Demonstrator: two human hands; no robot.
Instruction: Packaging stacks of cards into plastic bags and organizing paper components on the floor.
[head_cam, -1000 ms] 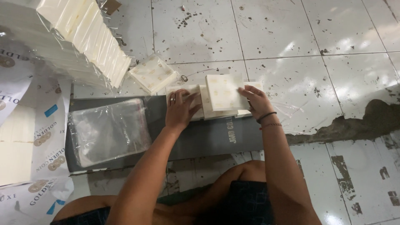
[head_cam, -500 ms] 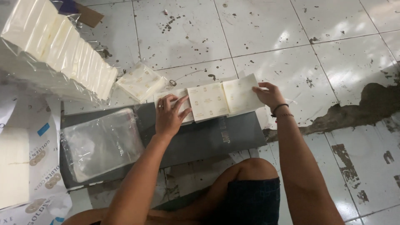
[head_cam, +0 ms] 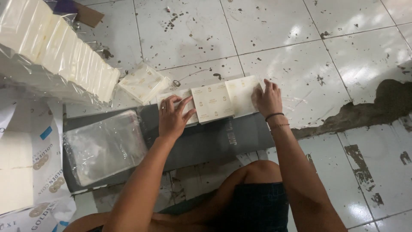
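Observation:
Three cream square cards lie side by side along the far edge of a dark grey board [head_cam: 206, 144] on the tiled floor. My left hand [head_cam: 174, 117] rests flat on the left card [head_cam: 171, 98]. The middle card [head_cam: 213, 102] lies between my hands, untouched. My right hand [head_cam: 267, 98] presses with spread fingers on the right card [head_cam: 240, 95], which hangs partly off the board onto the tile. Neither hand grips anything.
A stack of clear plastic sleeves [head_cam: 103, 146] lies on the board's left end. A wrapped bundle of cream cards [head_cam: 56, 51] sits at the upper left, with a smaller wrapped pack [head_cam: 143, 82] beside it. Printed white paper [head_cam: 30, 172] covers the left floor. My bare knee [head_cam: 262, 172] is below the board.
The stacked cards have been spread out to the right into a row of three. My right hand slid rightward with the last card; my left hand stayed on the left one.

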